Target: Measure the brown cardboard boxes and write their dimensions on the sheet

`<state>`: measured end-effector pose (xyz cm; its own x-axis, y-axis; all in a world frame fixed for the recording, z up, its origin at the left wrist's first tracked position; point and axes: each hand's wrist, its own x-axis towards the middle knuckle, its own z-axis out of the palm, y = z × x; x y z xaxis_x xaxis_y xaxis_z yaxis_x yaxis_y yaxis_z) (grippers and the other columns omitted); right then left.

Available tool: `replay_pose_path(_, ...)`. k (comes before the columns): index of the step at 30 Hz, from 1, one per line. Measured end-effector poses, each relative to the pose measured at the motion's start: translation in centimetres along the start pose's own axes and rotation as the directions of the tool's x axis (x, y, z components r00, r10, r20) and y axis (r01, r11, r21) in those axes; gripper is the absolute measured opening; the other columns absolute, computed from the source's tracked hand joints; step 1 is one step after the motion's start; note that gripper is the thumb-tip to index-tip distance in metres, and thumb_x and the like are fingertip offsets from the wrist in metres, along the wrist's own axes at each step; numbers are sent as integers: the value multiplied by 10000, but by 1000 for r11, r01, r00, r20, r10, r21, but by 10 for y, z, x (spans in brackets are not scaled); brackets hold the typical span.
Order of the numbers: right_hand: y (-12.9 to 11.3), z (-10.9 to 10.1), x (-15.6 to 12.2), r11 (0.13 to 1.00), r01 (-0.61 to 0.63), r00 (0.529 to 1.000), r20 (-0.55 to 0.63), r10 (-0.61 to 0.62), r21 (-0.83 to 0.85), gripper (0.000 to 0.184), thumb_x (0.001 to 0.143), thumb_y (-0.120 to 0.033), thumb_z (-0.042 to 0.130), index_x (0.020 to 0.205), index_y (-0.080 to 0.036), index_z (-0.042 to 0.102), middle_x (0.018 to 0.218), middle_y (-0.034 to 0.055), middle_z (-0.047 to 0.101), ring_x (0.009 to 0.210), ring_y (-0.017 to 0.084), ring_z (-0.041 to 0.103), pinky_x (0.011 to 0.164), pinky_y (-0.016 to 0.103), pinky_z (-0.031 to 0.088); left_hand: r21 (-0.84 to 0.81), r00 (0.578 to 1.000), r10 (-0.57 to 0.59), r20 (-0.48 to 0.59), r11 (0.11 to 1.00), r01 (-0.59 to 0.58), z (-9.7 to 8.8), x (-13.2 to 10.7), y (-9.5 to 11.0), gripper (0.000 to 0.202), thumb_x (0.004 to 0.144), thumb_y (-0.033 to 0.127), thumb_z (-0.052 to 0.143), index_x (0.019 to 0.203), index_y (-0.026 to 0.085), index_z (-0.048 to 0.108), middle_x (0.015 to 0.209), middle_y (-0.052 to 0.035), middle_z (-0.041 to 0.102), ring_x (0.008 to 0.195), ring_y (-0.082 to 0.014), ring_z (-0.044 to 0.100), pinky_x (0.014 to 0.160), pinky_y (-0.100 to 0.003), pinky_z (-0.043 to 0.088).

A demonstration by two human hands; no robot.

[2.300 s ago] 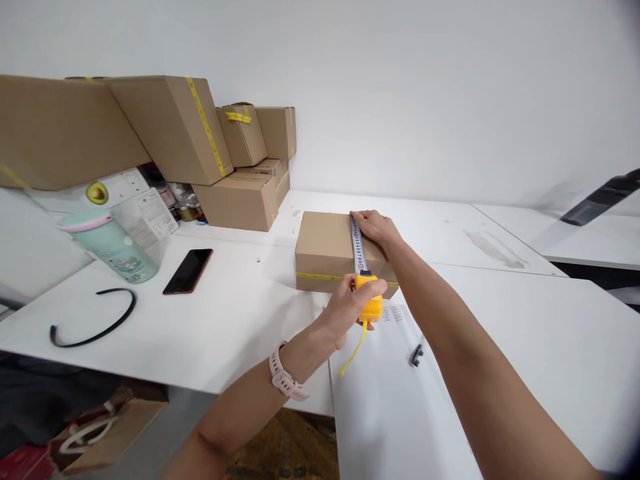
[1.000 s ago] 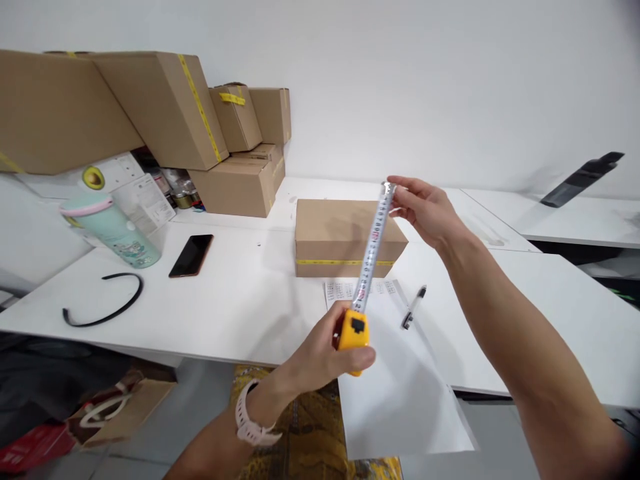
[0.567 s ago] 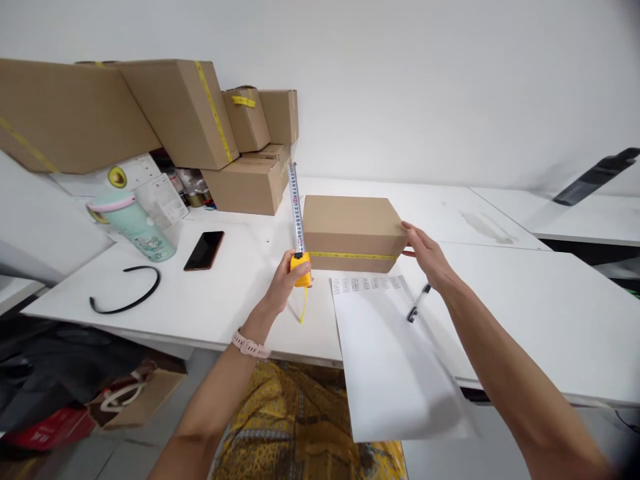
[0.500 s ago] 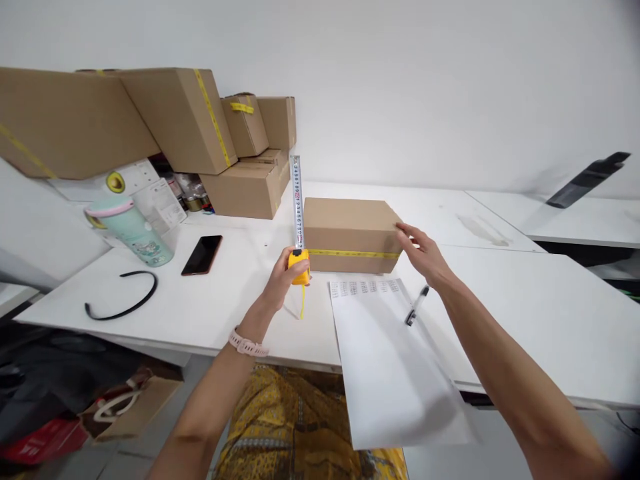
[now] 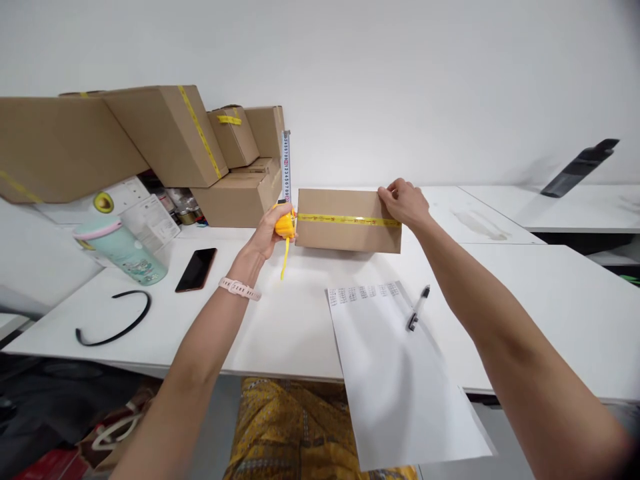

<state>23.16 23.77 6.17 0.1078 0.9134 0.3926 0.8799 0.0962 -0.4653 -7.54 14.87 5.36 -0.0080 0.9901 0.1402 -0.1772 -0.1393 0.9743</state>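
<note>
My left hand (image 5: 266,232) is closed around a yellow tape measure (image 5: 285,224). Its blade (image 5: 287,163) sticks out upward, away from me, and a yellow strap hangs below the case. Just right of it is a cardboard box (image 5: 345,237) with a strip of yellow tape across the side facing me. My right hand (image 5: 406,202) grips the box by its upper right corner. The box looks tilted, its lower edge a little off the table with shadow beneath. Whether my left fingers also touch its left end, I cannot tell.
A written-on paper sheet (image 5: 400,380) with a pen (image 5: 418,308) on it overhangs the front edge of the white table (image 5: 295,320). On the left are a phone (image 5: 196,270), a black headband (image 5: 120,333), a mint tumbler (image 5: 125,250) and stacked cardboard boxes (image 5: 160,133).
The box has been tipped so its taped side shows more fully. My right hand has moved up to its top corner, and my left hand with the tape measure has moved up and left.
</note>
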Motion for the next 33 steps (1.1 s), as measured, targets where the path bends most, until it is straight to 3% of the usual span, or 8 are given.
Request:
replay_pose_path(3, -9, 14, 25, 982, 57, 995, -70, -71, -181, 425, 1015, -434, 291, 1001, -174, 626, 1142, 195, 675, 1175, 389, 490, 965, 533, 360, 24, 1000, 3, -3, 1000, -3, 3, 6, 2, 481, 639, 490, 792, 938, 172, 590, 899, -24, 643, 539, -112, 602, 449, -264, 512)
replay_pose_path(8, -21, 37, 54, 953, 111, 993, -15, -120, -282, 461, 1034, -309, 212, 963, -163, 643, 1096, 184, 705, 1014, 324, 595, 933, 481, 342, 71, 999, 9, -42, 997, -6, 7, 9, 4, 510, 613, 487, 803, 942, 175, 570, 919, -28, 651, 517, -108, 601, 443, -267, 502)
replay_pose_path(12, -20, 50, 61, 959, 97, 989, -78, -122, -266, 476, 1050, -310, 184, 972, -158, 628, 1006, 179, 706, 947, 296, 617, 925, 444, 343, 73, 999, 41, -16, 997, -40, 29, -22, -5, 472, 669, 461, 786, 976, 191, 551, 1017, -46, 675, 562, -97, 597, 469, -248, 496)
replay_pose_path(15, -16, 57, 58, 960, 132, 976, -135, -169, -246, 500, 1055, -347, 161, 959, -165, 616, 975, 181, 698, 953, 304, 606, 912, 443, 347, 23, 989, -85, 124, 996, 83, 57, -59, -25, 459, 689, 439, 792, 996, 205, 543, 1137, -64, 669, 623, -96, 598, 520, -252, 508)
replay_pose_path(18, -12, 59, 53, 958, 168, 961, -178, -212, -232, 527, 1054, -408, 152, 938, -172, 609, 936, 175, 692, 960, 320, 583, 910, 469, 344, 24, 950, -219, 224, 975, 219, 81, -83, -48, 410, 745, 435, 772, 998, 211, 539, 1174, -67, 654, 648, -90, 581, 554, -255, 504)
replay_pose_path(22, -14, 55, 47, 960, 203, 959, -159, -235, -192, 491, 1047, -401, 159, 1001, -186, 598, 921, 156, 681, 965, 331, 565, 895, 487, 331, 5, 931, -294, 215, 954, 300, 95, -89, -68, 382, 761, 417, 762, 993, 219, 532, 1138, -60, 655, 664, -101, 578, 542, -250, 480)
replay_pose_path(27, -15, 46, 42, 953, 300, 945, -122, -303, -39, 400, 997, -218, 242, 1228, -260, 566, 1003, 90, 693, 992, 296, 585, 894, 459, 306, -29, 943, -298, 152, 952, 305, 102, -89, -73, 389, 755, 420, 772, 983, 220, 528, 1070, -52, 654, 665, -112, 583, 545, -259, 481)
replay_pose_path(33, -9, 42, 38, 919, 393, 913, -135, -384, 43, 477, 935, -142, 317, 1220, -332, 649, 1089, 45, 698, 1015, 274, 591, 909, 456, 292, -46, 943, -303, 137, 949, 312, 111, -93, -73, 393, 755, 418, 776, 970, 216, 517, 1021, -43, 632, 658, -108, 569, 538, -257, 477)
